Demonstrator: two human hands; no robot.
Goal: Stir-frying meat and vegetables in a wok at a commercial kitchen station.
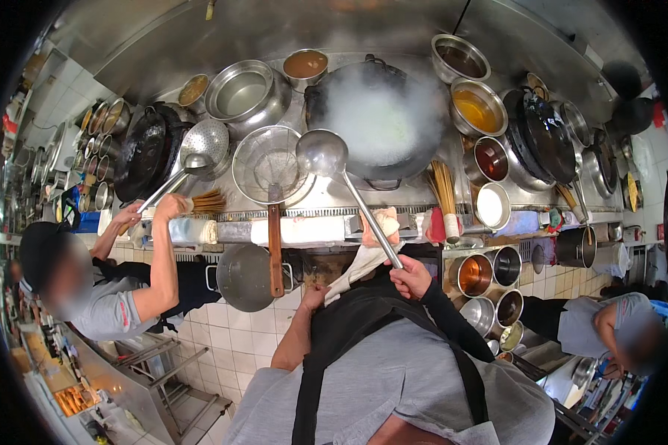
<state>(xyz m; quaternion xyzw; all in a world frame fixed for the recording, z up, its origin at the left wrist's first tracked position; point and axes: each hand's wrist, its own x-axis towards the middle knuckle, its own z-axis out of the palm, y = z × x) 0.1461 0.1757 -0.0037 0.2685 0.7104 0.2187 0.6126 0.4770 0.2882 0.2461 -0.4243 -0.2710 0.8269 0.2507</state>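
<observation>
My right hand (409, 276) grips the long metal handle of a wok ladle (322, 153). The ladle's bowl sits over the stove between a wire strainer (275, 250) and a large wok (434, 142). Thick steam covers the wok's inside and hides most of its contents. At my apron, my left hand (314, 298) holds one end of a white cloth (359, 266), which stretches up towards the stove's front edge. A folded pinkish cloth (381, 228) lies there, partly behind the ladle handle. The strainer's wooden handle juts out over the edge towards me.
Right of the wok stand a bamboo brush (441, 186), a bowl of yellow liquid (475, 111) and a white-filled container (493, 206). A large metal pot (245, 92) is behind the strainer. One co-worker (111, 306) handles a ladle and brush at left; another person (595, 328) is at right.
</observation>
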